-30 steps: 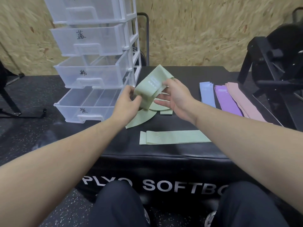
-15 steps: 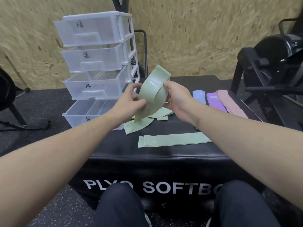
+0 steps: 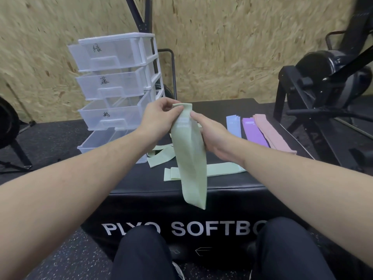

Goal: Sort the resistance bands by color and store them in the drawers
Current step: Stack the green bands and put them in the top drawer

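Observation:
A light green resistance band hangs lengthwise in front of me above the black plyo box. My left hand pinches its top end, and my right hand grips its right edge just below. More green bands lie on the box: one flat and straight, others in a loose heap. Further right lie a blue band, a purple band and a pink band. A clear plastic drawer unit stands at the left with its labelled drawers pulled out.
Black exercise equipment stands close to the box on the right. A black stand leg is on the floor at the far left. A chipboard wall runs behind. My knees are against the front of the box.
The green band was bunched between both hands; now it is lifted and hangs straight down, my left hand higher at its top end. The view has tilted upward.

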